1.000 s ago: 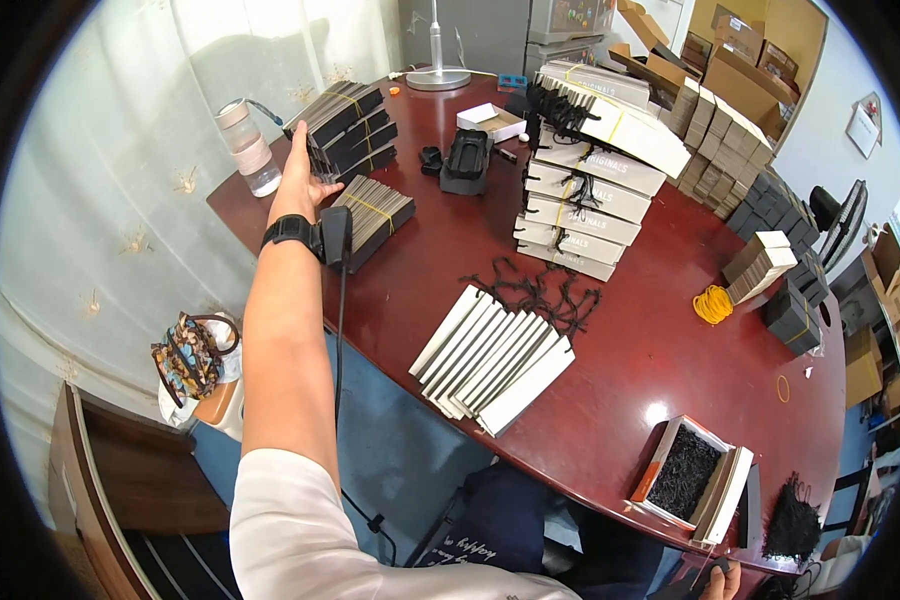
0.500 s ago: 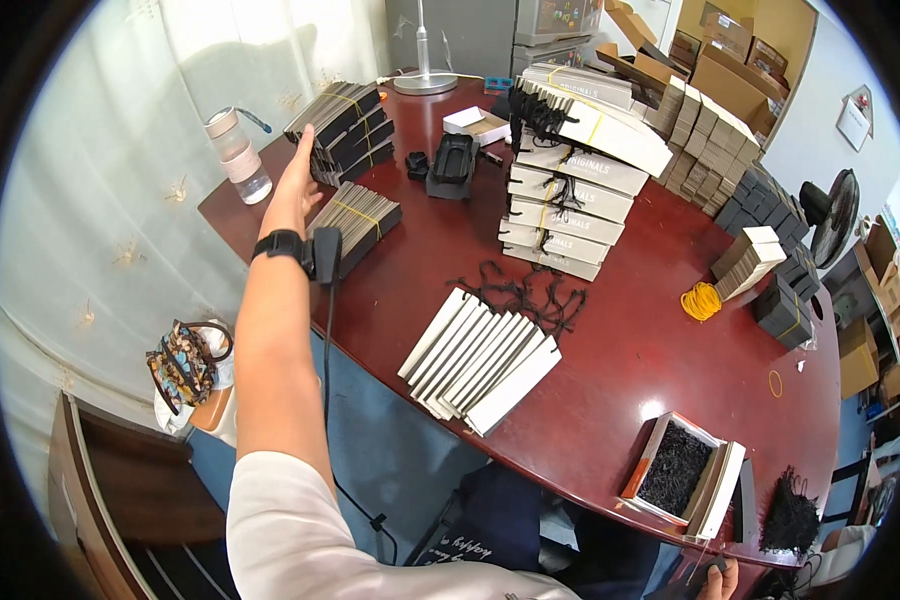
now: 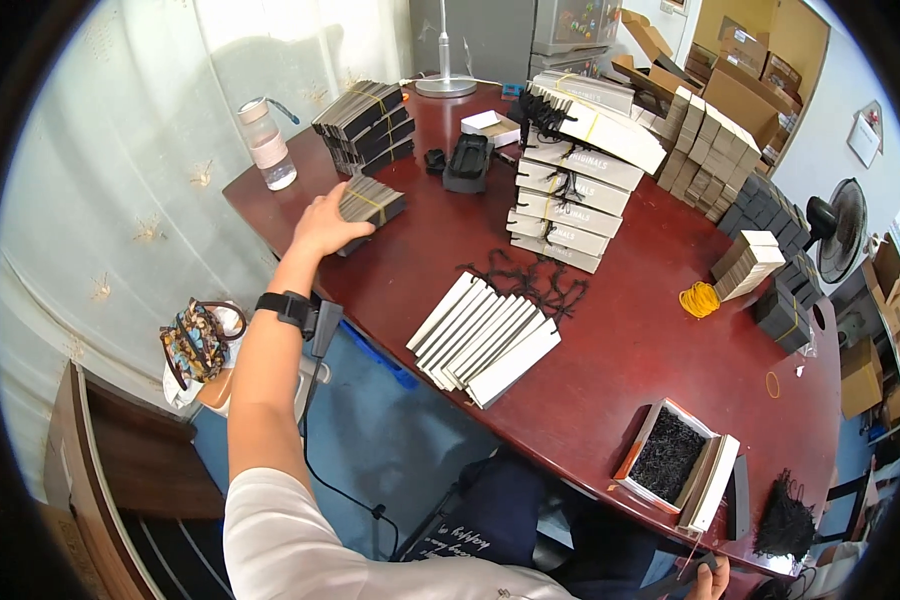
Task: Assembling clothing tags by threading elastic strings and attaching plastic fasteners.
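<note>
My left hand (image 3: 325, 225) reaches to the far left of the table. Its fingers and thumb grip the near end of a bundle of dark-edged cards (image 3: 375, 200) tied with a yellow rubber band, and part of that bundle is hidden under the hand. Behind it stands a taller stack of similar banded bundles (image 3: 370, 130). At the lower right edge, my right hand (image 3: 708, 580) is closed on a dark flat piece, mostly cut off by the frame. White tags with black cords (image 3: 485, 340) lie fanned out near the table's front edge.
Banded white packs (image 3: 570, 200) are piled mid-table. An open box of small black pieces (image 3: 670, 455) sits front right, beside a black cord bundle (image 3: 785, 520). Yellow rubber bands (image 3: 700, 300) lie further back. A bottle (image 3: 267, 145) stands far left, a fan (image 3: 840, 230) at right.
My left hand has come down and nearer from the taller stack onto the lower bundle, its thumb now over it. The right hand stays low at the right. The view has shifted slightly.
</note>
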The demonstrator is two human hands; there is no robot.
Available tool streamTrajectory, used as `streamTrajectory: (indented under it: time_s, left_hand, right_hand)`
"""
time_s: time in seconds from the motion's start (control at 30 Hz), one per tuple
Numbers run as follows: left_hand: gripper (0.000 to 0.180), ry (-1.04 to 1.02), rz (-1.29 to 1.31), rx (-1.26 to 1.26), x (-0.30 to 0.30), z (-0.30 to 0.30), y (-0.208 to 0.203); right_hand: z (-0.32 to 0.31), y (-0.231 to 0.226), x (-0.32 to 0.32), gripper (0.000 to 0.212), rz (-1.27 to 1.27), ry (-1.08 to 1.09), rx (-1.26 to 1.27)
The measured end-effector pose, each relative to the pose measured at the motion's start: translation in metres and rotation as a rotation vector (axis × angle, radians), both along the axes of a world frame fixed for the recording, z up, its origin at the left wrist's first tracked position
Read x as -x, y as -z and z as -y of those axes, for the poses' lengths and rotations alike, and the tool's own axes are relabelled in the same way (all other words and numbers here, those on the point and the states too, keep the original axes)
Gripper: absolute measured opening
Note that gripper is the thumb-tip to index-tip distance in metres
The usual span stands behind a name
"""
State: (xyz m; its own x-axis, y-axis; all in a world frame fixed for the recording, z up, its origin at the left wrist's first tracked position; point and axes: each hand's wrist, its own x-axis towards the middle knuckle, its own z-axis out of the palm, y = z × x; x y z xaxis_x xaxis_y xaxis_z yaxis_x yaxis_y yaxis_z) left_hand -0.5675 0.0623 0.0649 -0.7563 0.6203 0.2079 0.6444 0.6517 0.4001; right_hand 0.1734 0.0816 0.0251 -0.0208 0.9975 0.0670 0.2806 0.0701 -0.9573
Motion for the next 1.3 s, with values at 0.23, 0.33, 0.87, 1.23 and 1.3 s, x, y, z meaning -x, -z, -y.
streamTrajectory:
  time_s: [0.23,0.33,0.87,1.23,1.3]
  left_hand:
    - [0.094,-0.042,-0.078,-0.267,0.072,0.043,0.01]
    - [0.092,-0.056,-0.055,-0.218,0.071,0.037,0.014]
    - [0.041,0.406,0.178,-0.819,-0.132,0.017,-0.012]
    - [0.017,0.976,0.422,-0.636,-0.46,0.043,-0.016]
    - [0.017,1.052,0.447,-0.621,-0.488,0.042,-0.005]
  right_hand:
    - [0.007,-0.009,-0.005,0.011,0.051,0.039,0.041]
    - [0.008,-0.003,-0.012,0.011,0.039,0.04,0.065]
    - [0.016,0.001,-0.018,0.007,-0.062,-0.093,0.031]
    - [0.032,-0.009,-0.066,0.009,-0.062,-0.373,-0.135]
    - [0.043,-0.006,-0.071,0.01,-0.11,-0.376,-0.164]
